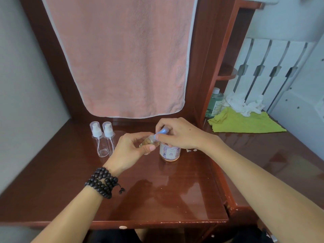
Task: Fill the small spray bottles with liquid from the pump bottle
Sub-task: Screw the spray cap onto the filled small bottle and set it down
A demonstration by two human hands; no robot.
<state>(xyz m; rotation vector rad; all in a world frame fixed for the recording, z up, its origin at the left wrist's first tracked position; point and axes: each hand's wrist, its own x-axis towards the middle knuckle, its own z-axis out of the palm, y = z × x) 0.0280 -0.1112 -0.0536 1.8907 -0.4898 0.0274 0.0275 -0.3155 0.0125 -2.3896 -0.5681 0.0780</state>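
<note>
We hold a small bottle (149,141) tilted in our left hand (130,151), thumb and fingers curled round its body, its mouth up against the blue pump head (162,132) of the pump bottle (169,152) standing on the desk (70,181); our right hand (177,133) curls over that head, thumb beside the nozzle. To fill well, we would keep the mouth tight under the nozzle and press slowly, since amber liquid already sits inside. The pump bottle's floral label carries print too small to read, and two empty spray bottles (103,139) wait capped to the left.
</note>
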